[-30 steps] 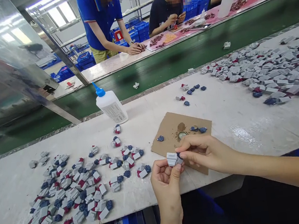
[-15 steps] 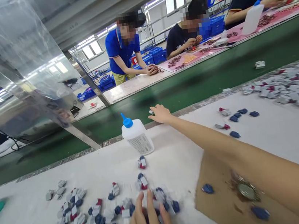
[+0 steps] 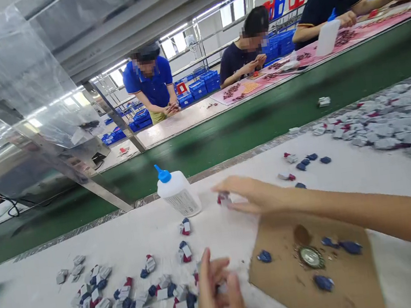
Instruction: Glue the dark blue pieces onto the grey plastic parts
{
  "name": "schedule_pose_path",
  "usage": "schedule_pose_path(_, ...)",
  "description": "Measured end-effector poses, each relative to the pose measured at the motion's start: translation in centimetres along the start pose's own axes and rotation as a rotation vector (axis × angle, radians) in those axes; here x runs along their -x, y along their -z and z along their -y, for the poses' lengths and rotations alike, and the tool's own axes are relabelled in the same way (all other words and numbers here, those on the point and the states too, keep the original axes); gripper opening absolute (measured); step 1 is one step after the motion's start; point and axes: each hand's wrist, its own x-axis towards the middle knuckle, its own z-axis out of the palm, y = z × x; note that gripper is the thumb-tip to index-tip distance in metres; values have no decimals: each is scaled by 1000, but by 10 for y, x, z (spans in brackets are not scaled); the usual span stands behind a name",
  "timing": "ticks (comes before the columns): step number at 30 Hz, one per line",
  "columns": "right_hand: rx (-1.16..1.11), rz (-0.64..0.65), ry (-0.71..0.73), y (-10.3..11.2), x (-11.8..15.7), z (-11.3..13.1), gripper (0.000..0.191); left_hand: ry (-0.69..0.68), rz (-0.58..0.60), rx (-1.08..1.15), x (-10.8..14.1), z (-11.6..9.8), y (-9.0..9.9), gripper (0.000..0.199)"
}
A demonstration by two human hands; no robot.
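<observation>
Right arm spanning far edge of cardboard sheet [image 3: 277,271]; right hand [image 3: 254,195] pinching gray-and-red plastic piece [image 3: 223,199] near squeeze bottle [image 3: 180,195]. Left hand [image 3: 210,307] hovering beside clustered pieces [image 3: 162,293], fingers standing loosely apart.

I see one small grey-and-maroon piece [image 3: 223,199], blurred and pinched, near the far edge of the worktable [image 3: 125,237]; I can't tell whether it touches the surface. Farther from that edge, leftward, I have grey, maroon and navy pieces [image 3: 112,307] heaped at mixed angles.
</observation>
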Motion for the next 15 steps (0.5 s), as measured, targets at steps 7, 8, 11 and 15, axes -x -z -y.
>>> schedule_pose_path(7,90,20,96,39,107,83,49,270,407,163,45,-18,-55,33)
schedule_pose_path(8,142,-16,11,45,116,76,51,292,379,200,51,-17,-54,32)
schedule_pose_path(11,372,-122,-425,58,138,40,42,343,267,274,63,-14,-45,29)
schedule_pose_path(15,479,-8,-655,58,150,-4,34,397,191,305,70,-9,-32,31)
